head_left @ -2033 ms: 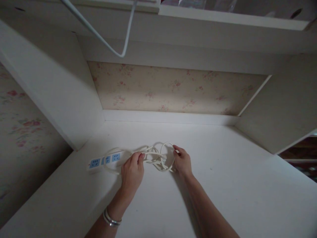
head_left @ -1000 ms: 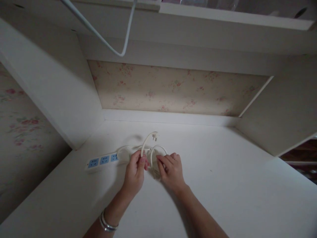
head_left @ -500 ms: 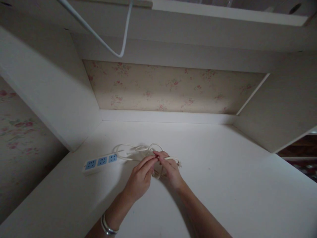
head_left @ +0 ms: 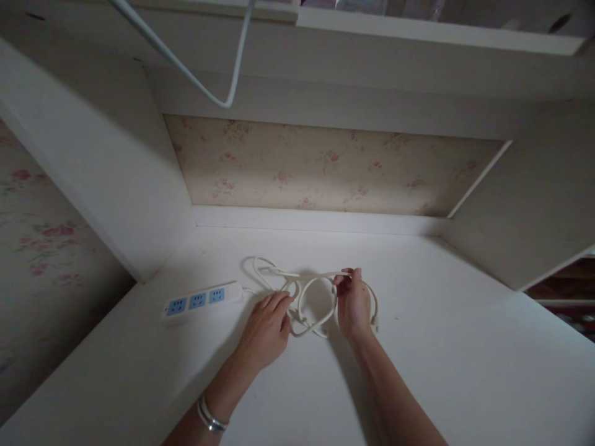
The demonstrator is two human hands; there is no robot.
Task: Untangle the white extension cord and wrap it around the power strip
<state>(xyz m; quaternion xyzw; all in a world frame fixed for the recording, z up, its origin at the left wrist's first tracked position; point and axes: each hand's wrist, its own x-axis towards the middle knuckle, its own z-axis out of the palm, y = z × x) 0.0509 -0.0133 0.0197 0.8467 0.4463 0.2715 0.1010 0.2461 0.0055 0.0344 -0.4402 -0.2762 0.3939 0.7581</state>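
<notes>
Here, from left to right: a white power strip (head_left: 203,300) with blue sockets lies flat on a white desk (head_left: 441,347), its long axis running left to right, near the left side panel (head_left: 106,173). Its cream cord (head_left: 316,310) trails rightward in loose loops. The left hand (head_left: 267,331) rests just right of the strip, fingers loosely curled on the loops, not clearly pinching. The right hand (head_left: 353,303) pinches a strand at the right of the tangle. Bare desk spreads to the right and toward the back wall (head_left: 325,167).
</notes>
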